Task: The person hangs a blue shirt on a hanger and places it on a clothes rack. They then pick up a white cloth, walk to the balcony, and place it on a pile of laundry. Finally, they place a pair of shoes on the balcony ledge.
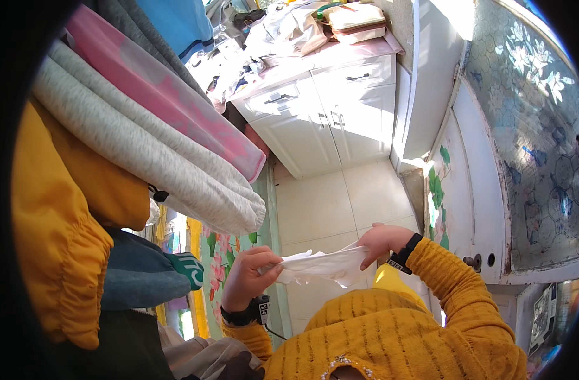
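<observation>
A small white piece of cloth (321,266) is stretched between my two hands in front of my body; its exact kind I cannot make out. My left hand (246,273) pinches one end of it between thumb and fingers. At the other end, my right hand (383,242) grips the cloth, its thumb pointing down along the edge. The fabric sags a little and looks wrinkled along its lower side. Each wrist wears a black band with a small patterned tag.
Clothes hang along the left: a yellow garment (61,234), light grey trousers (144,139), a pink garment (169,95) and a blue one with a green cuff (144,278). Ahead stands a white cabinet (340,120) heaped with cloth and a bag (356,24). A white door (479,183) is at right.
</observation>
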The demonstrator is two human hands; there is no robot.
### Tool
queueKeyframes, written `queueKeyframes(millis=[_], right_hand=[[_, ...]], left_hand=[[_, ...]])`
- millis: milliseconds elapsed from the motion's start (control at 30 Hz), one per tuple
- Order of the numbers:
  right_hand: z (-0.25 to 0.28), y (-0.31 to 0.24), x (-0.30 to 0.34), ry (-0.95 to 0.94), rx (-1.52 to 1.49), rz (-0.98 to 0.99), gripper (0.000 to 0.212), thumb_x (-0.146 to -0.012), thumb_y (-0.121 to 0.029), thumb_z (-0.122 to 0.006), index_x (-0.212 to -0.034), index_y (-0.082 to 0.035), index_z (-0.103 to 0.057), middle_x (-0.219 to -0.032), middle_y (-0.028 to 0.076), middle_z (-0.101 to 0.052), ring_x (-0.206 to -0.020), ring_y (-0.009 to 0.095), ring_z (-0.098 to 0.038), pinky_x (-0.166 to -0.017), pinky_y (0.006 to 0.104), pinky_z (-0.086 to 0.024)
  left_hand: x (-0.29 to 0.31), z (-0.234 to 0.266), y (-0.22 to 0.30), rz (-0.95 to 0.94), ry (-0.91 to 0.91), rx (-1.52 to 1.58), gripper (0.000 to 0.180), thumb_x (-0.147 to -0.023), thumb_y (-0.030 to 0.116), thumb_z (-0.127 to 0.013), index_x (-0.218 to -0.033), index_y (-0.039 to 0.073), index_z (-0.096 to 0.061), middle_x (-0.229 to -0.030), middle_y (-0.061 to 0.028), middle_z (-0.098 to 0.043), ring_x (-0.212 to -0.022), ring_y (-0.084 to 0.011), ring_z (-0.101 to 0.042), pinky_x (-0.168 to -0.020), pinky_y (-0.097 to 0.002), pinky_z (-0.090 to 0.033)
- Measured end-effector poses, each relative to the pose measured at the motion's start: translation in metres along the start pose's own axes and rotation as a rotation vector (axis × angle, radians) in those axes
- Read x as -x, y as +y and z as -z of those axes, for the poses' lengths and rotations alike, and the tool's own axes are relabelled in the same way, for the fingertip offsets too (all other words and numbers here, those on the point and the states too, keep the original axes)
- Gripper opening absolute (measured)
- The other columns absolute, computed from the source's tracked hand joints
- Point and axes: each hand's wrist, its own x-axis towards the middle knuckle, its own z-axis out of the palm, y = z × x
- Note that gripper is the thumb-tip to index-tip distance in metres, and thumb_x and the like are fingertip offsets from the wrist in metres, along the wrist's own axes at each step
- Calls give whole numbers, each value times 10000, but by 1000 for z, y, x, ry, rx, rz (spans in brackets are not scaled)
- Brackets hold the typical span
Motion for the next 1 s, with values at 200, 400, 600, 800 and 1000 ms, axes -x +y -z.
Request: queueKeyframes(millis=[200, 400, 600, 800, 1000], right_hand=[[58, 87, -9, 697, 138, -109, 450, -788, -486, -728, -966, -74, -692, -828, 96, -697, -795, 301, -632, -859, 378, -455], [107, 154, -17, 695, 306, -277, 409, -745, -441, -776, -880, -64, -690, -757, 82, -674, -753, 289, -630, -811, 387, -459], [172, 196, -11, 838, -172, -46, 273, -770, -248, -799, -837, -30, -649, -838, 99, -609, -781, 254, -604, -694, 347, -464], [239, 205, -26, 750, -675, 373, 183, -845, -151, -760, -917, -19, -655, -1048, 69, -624, -909, 129, -564, -766, 259, -457], [282, 209, -71, 290, -1159, 329, 248, -929, -202, -696, -1076, -7, -652, -920, -31, -643, -813, 52, -574, -722, 214, -467]], left_hand=[[-66, -15, -102, 184, 9, -89, 178, -866, 146, -713, -964, -1, -692, -822, -100, -634, -726, -222, -609, -647, -313, -474], [-162, -58, -164, 213, 128, -356, 254, -828, 273, -738, -985, 76, -703, -851, -106, -644, -782, -299, -630, -675, -396, -500], [-261, -63, -162, 252, 310, -305, 147, -820, 158, -723, -919, 50, -710, -831, -86, -587, -780, -266, -610, -692, -350, -490], [-314, -31, -163, 104, 489, -66, 122, -798, 60, -733, -915, 35, -708, -1014, -55, -567, -948, -185, -587, -747, -299, -487], [-371, 10, -218, 105, 267, 49, 193, -827, 106, -756, -1006, 64, -697, -1011, -30, -598, -826, -136, -559, -666, -271, -478]])
